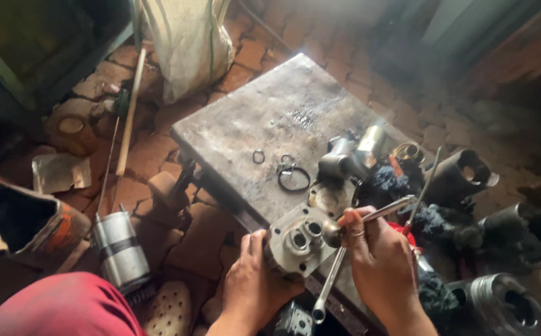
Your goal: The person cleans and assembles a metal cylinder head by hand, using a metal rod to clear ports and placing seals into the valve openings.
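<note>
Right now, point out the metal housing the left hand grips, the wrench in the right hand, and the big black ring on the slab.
metal housing (296,244), head view, on its front face beside the bores.
wrench (329,283), head view, on its shaft below the housing.
big black ring (295,180), head view, on its lower rim.

The near side of the grey metal housing is covered by the left hand, so its lower face cannot be seen. Part of the long spanner is hidden behind the right hand, and the grip on it cannot be fully made out. Both forearms are cut off by the bottom edge. The near corner of the counter is masked by the hands. The ribbed cylinder is cut by the lower right edge. The upper right of the view is hazed by glare. The small rings are too small for detail.
</note>
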